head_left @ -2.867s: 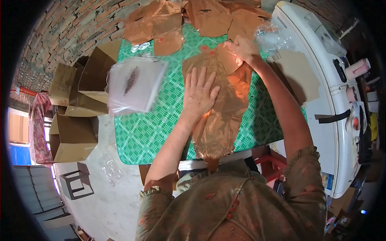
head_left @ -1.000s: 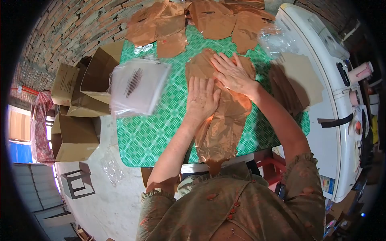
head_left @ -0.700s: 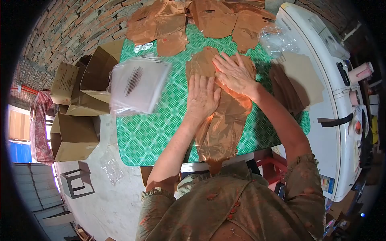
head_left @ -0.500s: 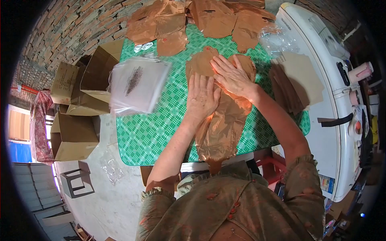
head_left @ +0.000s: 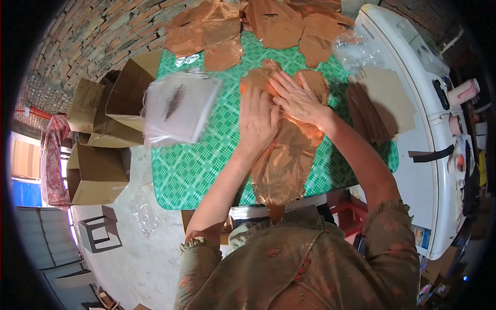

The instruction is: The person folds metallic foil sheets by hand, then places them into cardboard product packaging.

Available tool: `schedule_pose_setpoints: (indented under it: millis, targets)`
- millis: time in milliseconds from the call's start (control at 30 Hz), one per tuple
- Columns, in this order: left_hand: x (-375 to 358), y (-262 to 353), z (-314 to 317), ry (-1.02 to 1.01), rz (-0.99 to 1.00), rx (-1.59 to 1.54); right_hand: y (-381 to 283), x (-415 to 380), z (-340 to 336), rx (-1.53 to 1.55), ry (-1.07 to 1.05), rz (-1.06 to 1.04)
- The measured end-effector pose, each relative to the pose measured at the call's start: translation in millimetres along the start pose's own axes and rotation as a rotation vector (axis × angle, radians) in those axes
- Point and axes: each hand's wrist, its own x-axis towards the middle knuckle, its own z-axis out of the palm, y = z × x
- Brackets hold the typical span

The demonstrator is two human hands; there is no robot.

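A shiny copper-coloured foil balloon point(head_left: 287, 165), uninflated, lies flat on the green checked tabletop point(head_left: 191, 175), its narrow end hanging over the near edge. My left hand point(head_left: 257, 116) rests palm down on its left side, fingers stretched out and pointing away from me. On the upper right part lies my right hand point(head_left: 299, 101), flat with its fingers spread and angled to the left. The hands are nearly touching each other. What is under the palms is hidden.
More copper foil pieces point(head_left: 279, 26) lie at the far edge. A stack of clear plastic bags point(head_left: 181, 106) is at left, with brown card sheets point(head_left: 387, 98) at right. Open cardboard boxes point(head_left: 103, 175) stand left of the table; a white refrigerator point(head_left: 408, 170) lies along the right.
My left hand has shifted slightly up and left over the foil, its fingers closer together. My right hand stays almost in place. The view has moved a little.
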Motion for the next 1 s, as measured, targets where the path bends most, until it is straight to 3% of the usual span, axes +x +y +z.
schedule_pose_setpoints:
  millis: [100,200,333,533,633,1000]
  targets:
    - [13.0,17.6,-27.9,0.123,0.037,0.128,3.5,-0.1,2.9,-0.099,-0.004,-0.023]
    - [23.2,13.9,-24.3,0.029,0.168,0.136,7.9,-1.4,7.9,-0.126,-0.008,-0.059]
    - [7.4,-9.5,6.7,-0.156,0.072,0.096,2.3,1.0,3.4,0.002,-0.054,0.019]
    - [2.7,-12.5,9.3,-0.261,0.060,0.234,4.8,1.3,4.9,-0.016,-0.028,-0.006]
    - [3.1,-11.1,9.3,-0.283,0.049,0.265,14.2,6.3,-1.9,-0.088,-0.072,-0.043]
    - [2.1,-8.2,7.4,-0.236,0.044,0.229,49.8,46.6,-1.5,-0.320,0.097,-0.009]
